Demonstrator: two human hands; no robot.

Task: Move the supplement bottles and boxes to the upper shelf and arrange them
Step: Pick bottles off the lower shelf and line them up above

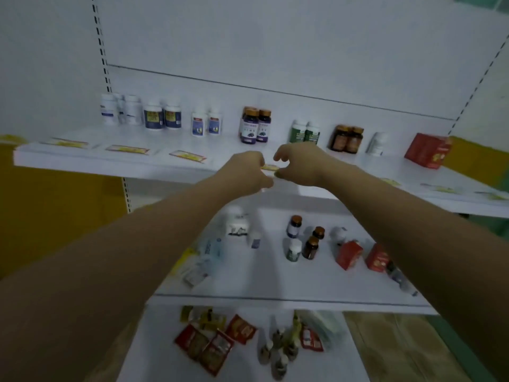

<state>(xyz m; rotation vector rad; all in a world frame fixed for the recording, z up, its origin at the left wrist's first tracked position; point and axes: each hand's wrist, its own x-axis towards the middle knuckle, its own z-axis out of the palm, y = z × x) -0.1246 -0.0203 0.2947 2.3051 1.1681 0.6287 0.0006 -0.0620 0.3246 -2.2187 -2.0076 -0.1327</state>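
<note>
Lowest shelf (154, 354), nearest: red sachets (203, 351) lying flat at left, yellow packets (203, 317) behind them, a cluster of small bottles (278, 354) at centre. Middle shelf (248, 285): pale boxes (212, 248) towards the left front, blurred; one white bottle (237, 223) towards the back; a blue-labelled bottle (294, 227), two amber bottles (311, 246) and a green-labelled bottle (293, 250) grouped at centre; two red boxes (349, 255) side by side towards the right edge. Both bare arms reach over these shelves. Left grip (245, 169) and right grip (300, 164): close together at the front edge of the upper shelf (82, 161), fingers curled, a yellow price label (270, 168) showing between them; whether either pinches it cannot be told. More price labels (128, 149) lie along the same front edge. Upper shelf, back row, left to right: white bottles (110, 108); two dark blue bottles (153, 115); two white bottles with purple labels (199, 124); purple-labelled bottles with brown caps (250, 125); two green bottles (298, 132); a group of amber jars (347, 139); a single white bottle (376, 144); one red box (427, 150) near the right edge, turned at an angle.
</note>
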